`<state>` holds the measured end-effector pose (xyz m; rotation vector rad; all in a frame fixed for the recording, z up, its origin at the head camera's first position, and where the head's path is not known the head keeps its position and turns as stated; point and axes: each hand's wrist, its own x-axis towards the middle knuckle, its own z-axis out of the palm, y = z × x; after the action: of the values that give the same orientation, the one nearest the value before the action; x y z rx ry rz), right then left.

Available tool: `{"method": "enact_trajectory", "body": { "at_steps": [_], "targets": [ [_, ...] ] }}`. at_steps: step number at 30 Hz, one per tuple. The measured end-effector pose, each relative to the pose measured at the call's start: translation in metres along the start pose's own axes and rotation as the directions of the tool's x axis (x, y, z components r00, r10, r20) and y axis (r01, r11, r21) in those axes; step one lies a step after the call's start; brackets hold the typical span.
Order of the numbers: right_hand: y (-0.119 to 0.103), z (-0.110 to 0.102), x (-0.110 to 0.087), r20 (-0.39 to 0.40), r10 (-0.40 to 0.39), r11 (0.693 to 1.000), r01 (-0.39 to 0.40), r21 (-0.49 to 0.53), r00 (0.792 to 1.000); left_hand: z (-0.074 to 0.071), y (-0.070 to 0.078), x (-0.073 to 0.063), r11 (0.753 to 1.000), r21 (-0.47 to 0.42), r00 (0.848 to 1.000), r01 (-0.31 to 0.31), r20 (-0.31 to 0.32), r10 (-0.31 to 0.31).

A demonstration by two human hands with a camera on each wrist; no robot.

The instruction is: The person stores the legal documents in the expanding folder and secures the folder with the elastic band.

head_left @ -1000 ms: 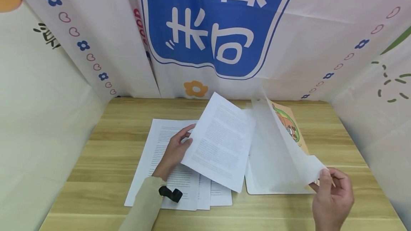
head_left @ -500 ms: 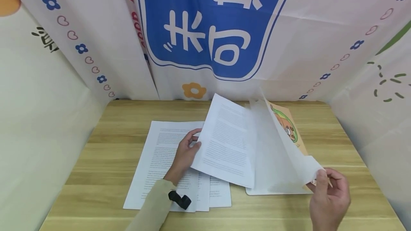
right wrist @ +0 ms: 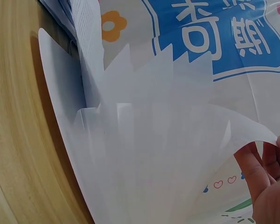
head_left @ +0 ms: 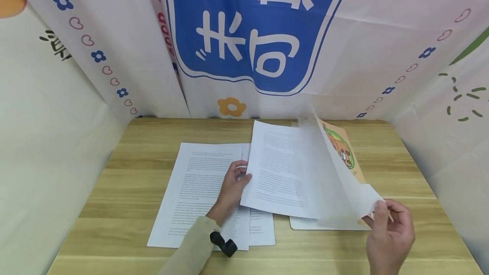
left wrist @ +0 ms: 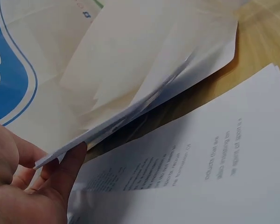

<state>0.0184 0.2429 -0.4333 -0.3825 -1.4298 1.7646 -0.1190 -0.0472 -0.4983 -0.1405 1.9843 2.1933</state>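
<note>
1. Feeding a printed sheet [head_left: 273, 169] in among the translucent leaves [right wrist: 144, 154] of a folder [head_left: 330, 196] looks to be the step in hand, and it seems partway through.
2. The left hand [head_left: 231, 186] pinches the sheet by its near-left edge, thumb on one face and fingers on the other, lifting that side above the loose pages [head_left: 202, 181] on the bench [head_left: 107, 207].
3. The sheet slants between those pages and the folder; its far side overlaps the leaves, though I cannot tell which pocket or gap it enters.
4. The right hand [head_left: 391, 228] grips a lower corner of the raised leaves between thumb and fingers, curving them up and away, with the orange cartoon panel [head_left: 340, 147] showing beyond.
5. Next, I judge, the left hand should push the sheet further in, level with the folder, while the right hand keeps the leaves parted.
6. Both lower and upper corners need to clear the stepped leaf edges; a corner could catch there and buckle the paper, so a flat, unhurried push seems best.
</note>
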Motion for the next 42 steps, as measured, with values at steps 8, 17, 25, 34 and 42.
{"method": "enact_trajectory", "body": {
  "at_steps": [8,17,25,34,42],
  "targets": [
    [0.0,0.003,0.001,-0.001,-0.005,1.0,0.005,-0.014,1.0,0.007,-0.001,-0.004,0.997,-0.032,0.997,0.063,0.045,-0.062],
    [0.002,0.004,0.002,0.008,-0.01,1.0,0.01,-0.02,1.0,0.008,0.001,-0.005,0.989,0.094,0.975,0.118,0.178,-0.134],
    [0.002,0.005,0.001,0.017,-0.014,1.0,0.014,-0.014,1.0,0.015,0.002,-0.005,0.982,0.16,0.962,0.098,0.236,-0.135],
    [-0.001,0.006,-0.003,0.015,0.008,0.998,-0.007,-0.058,1.0,0.029,-0.002,-0.004,0.974,0.197,0.955,0.109,0.252,-0.157],
    [0.0,0.006,-0.003,-0.014,0.022,0.997,-0.023,-0.068,1.0,0.039,-0.003,-0.001,0.98,0.18,0.953,0.09,0.27,-0.137]
  ]
}}
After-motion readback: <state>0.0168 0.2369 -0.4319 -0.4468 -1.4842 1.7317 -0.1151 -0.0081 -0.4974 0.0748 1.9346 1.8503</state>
